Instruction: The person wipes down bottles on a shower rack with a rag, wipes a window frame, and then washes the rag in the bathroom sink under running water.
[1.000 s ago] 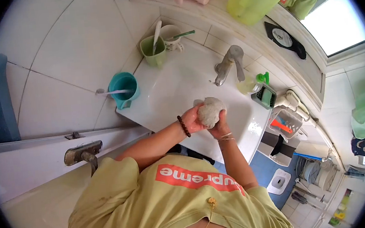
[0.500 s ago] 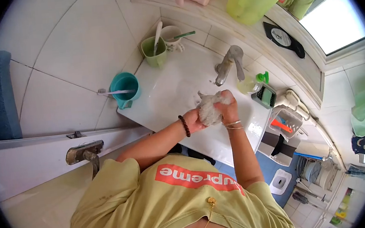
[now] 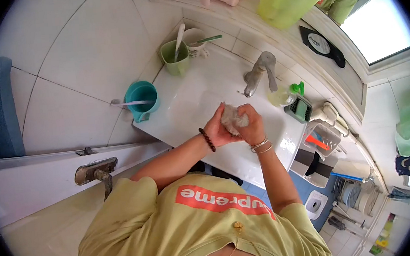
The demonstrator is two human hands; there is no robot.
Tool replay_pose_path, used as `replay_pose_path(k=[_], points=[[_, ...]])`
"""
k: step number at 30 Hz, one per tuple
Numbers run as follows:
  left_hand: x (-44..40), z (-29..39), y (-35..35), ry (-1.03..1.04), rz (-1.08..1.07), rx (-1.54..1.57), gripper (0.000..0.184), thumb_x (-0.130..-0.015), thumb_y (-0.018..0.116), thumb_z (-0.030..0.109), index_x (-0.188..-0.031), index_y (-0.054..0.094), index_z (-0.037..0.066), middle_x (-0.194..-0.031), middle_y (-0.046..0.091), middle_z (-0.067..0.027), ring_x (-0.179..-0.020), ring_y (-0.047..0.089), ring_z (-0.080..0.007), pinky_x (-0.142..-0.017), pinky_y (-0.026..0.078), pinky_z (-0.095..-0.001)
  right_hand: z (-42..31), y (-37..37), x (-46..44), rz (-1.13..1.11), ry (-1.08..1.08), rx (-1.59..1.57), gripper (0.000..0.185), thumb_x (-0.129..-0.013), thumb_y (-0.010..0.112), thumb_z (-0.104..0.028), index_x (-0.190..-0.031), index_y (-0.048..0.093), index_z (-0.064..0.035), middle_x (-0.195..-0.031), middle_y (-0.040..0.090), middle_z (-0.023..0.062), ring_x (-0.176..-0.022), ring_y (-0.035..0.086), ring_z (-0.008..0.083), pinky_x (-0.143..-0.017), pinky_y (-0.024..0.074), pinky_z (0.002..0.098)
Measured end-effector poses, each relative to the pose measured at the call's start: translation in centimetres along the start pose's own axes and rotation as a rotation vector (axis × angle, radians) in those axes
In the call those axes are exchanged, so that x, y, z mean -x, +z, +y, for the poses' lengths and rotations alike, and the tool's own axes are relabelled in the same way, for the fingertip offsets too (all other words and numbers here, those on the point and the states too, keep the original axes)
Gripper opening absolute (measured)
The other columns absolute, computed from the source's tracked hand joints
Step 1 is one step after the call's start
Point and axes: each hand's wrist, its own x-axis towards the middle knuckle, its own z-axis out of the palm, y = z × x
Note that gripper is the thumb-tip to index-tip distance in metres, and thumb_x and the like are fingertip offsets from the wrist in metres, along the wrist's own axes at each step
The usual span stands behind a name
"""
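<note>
A crumpled pale grey cloth (image 3: pixel 232 118), which looks wet, is bunched between both hands above the white sink (image 3: pixel 185 103). My left hand (image 3: pixel 219 129), with a dark bead bracelet on its wrist, cups the cloth from the left side. Pressed against it from the right is my right hand (image 3: pixel 253 127), its fingers curled over the bundle, thin bangles at the wrist. The metal faucet (image 3: pixel 258 74) stands just beyond the hands, and they do not touch it.
A teal cup (image 3: pixel 141 95) with a toothbrush sits at the sink's left edge. Behind it are a green cup (image 3: pixel 176 62) and a white mug (image 3: pixel 194 37). To the right are a pump bottle (image 3: pixel 282 94) and a soap holder (image 3: pixel 299 110). A door handle (image 3: pixel 94 171) juts out at left.
The cloth is squeezed into a smaller bundle. My left hand has turned palm-up around it, and my right hand has shifted slightly down and closed more over it.
</note>
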Motion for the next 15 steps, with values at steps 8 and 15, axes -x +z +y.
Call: replay_pose_path(k=[8, 15], points=[[-1.7, -0.3, -0.5, 0.044, 0.012, 0.097, 0.029, -0.079, 0.043, 0.035, -0.098, 0.049, 0.014, -0.099, 0.052, -0.006, -0.094, 0.048, -0.0226, -0.081, 0.038, -0.0431, 0.9, 0.7, 0.1, 0.048, 0.277, -0.374, 0.026, -0.056, 0.064, -0.002, -0.073, 0.044, -0.0064, -0.07, 0.047, 0.0003, -0.067, 0.049, 0.0115, -0.063, 0.0417, 0.0245], [-3.8, 0.0, -2.0, 0.328, 0.231, -0.133, 0.022, -0.076, 0.049, 0.017, -0.094, 0.049, 0.004, -0.094, 0.053, -0.0096, -0.082, 0.054, -0.0215, -0.074, 0.045, -0.034, 0.4, 1.3, 0.4, 0.316, 0.532, -1.071, 0.022, -0.066, 0.057, 0.007, -0.077, 0.045, -0.0072, -0.071, 0.045, -0.0006, -0.065, 0.046, 0.0103, -0.061, 0.0415, 0.0217]])
